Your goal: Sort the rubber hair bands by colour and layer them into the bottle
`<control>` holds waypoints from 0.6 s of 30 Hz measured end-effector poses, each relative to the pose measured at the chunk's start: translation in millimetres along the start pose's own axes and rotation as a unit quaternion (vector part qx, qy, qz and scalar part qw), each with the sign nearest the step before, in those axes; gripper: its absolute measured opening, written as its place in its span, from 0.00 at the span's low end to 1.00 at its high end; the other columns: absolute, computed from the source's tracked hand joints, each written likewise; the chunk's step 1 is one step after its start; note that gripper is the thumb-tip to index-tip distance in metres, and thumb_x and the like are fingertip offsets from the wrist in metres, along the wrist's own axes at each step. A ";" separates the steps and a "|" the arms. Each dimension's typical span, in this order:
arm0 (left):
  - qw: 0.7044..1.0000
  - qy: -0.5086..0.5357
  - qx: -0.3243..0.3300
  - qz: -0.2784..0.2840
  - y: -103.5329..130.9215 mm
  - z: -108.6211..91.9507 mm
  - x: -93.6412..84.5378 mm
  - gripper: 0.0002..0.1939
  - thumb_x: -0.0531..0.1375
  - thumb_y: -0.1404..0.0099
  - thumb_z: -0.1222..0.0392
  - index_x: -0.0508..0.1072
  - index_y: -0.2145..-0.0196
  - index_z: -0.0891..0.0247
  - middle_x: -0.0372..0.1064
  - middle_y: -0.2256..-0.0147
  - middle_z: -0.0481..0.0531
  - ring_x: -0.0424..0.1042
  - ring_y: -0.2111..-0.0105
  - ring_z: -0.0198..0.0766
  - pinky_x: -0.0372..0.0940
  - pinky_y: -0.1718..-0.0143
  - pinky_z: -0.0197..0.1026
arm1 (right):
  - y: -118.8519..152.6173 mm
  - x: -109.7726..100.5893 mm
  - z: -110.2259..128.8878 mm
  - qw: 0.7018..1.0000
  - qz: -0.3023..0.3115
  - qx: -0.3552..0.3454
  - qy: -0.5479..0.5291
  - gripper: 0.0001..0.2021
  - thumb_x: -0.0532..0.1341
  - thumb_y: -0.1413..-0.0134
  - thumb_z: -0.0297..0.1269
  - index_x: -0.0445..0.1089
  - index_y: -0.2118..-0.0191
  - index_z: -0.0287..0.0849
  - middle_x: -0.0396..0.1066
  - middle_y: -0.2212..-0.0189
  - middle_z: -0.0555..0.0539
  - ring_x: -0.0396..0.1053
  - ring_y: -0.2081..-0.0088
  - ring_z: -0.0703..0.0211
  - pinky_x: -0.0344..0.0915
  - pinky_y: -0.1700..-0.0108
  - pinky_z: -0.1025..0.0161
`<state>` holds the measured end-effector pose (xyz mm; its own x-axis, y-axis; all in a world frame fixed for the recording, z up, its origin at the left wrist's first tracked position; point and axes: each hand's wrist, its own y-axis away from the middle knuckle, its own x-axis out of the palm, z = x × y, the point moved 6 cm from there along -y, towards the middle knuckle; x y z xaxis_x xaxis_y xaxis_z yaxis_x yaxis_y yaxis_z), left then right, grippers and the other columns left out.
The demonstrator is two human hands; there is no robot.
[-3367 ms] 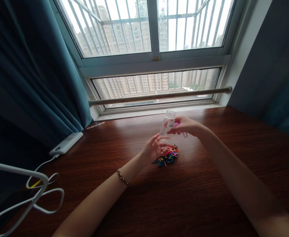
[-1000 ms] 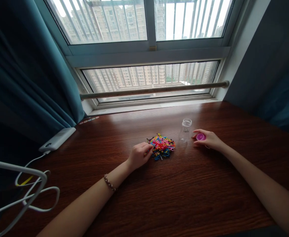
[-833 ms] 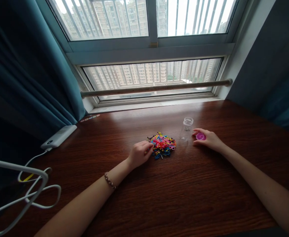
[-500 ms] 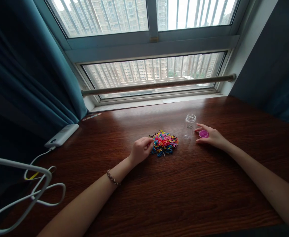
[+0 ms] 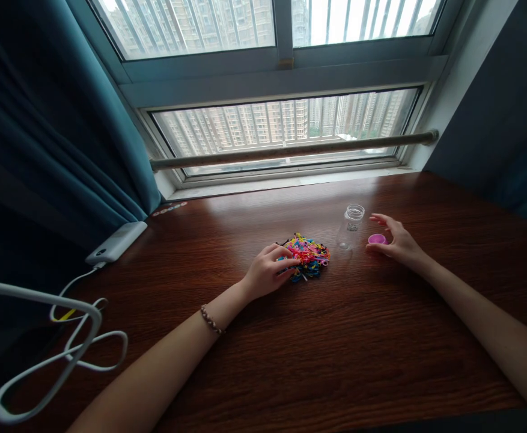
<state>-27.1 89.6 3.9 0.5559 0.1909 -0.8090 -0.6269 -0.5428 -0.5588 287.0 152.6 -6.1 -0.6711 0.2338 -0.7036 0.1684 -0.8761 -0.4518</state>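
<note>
A loose pile of small colourful rubber bands [image 5: 309, 257] lies on the brown wooden table. My left hand [image 5: 270, 269] rests at the pile's left side, fingers apart and reaching over its edge; nothing is visibly gripped in them. To the right of the pile, a clear jar [image 5: 351, 227] stands upright with its mouth uncovered. A small purple lid [image 5: 377, 239] sits just right of the jar. Around that lid my right hand [image 5: 398, 242] is open, thumb in front and fingers behind. Whether the thumb touches the lid, I cannot tell.
A white power strip [image 5: 116, 243] lies by the blue curtain [image 5: 110, 120] on the left, and its white cable [image 5: 96, 331] loops toward the near left. Behind the table, a metal rail [image 5: 290, 151] crosses the window. Small round stickers [image 5: 170, 208] mark the table's back left.
My left hand has gone from a pinch to spread fingers over the pile's edge. My right hand's fingers have opened wider around the lid. The view has shifted slightly.
</note>
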 end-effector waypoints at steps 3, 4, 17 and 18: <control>1.000 -0.002 0.013 -0.006 0.0 -1.7 0.4 0.07 0.57 0.40 0.59 0.73 0.64 0.56 0.69 0.63 0.52 0.65 0.62 0.36 0.62 0.59 0.41 | 6.9 -25.6 13.0 0.990 -0.142 0.007 0.008 0.24 0.60 0.56 0.49 0.61 0.53 0.43 0.65 0.55 0.42 0.64 0.56 0.49 0.63 0.55 0.52; 1.000 0.000 0.017 -0.006 0.0 -2.4 0.6 0.06 0.57 0.40 0.59 0.73 0.66 0.57 0.69 0.63 0.52 0.65 0.62 0.36 0.61 0.59 0.41 | 11.2 -33.2 20.3 0.983 -0.181 0.010 0.012 0.20 0.58 0.53 0.48 0.62 0.55 0.43 0.66 0.57 0.42 0.65 0.58 0.50 0.63 0.56 0.53; 0.988 0.118 -0.054 -0.079 -1.3 6.6 -9.6 0.04 0.57 0.41 0.64 0.71 0.67 0.62 0.71 0.68 0.52 0.67 0.65 0.36 0.64 0.60 0.42 | 26.4 67.8 168.5 0.978 0.036 -0.199 -0.050 0.09 0.52 0.45 0.31 0.66 0.60 0.47 0.70 0.63 0.46 0.64 0.60 0.54 0.64 0.56 0.55; 0.986 0.123 -0.068 -0.086 -1.1 8.4 -10.5 0.04 0.57 0.41 0.64 0.71 0.68 0.63 0.71 0.69 0.53 0.67 0.65 0.36 0.65 0.61 0.42 | 27.3 74.4 168.2 0.978 0.029 -0.203 -0.044 0.11 0.52 0.45 0.31 0.66 0.58 0.47 0.70 0.62 0.46 0.63 0.59 0.54 0.64 0.55 0.54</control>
<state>-36.8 95.2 11.4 0.7741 0.0945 -0.6259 -0.4419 -0.6274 -0.6412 120.2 75.2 21.4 -0.7078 0.1360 -0.6932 0.4697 -0.6424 -0.6056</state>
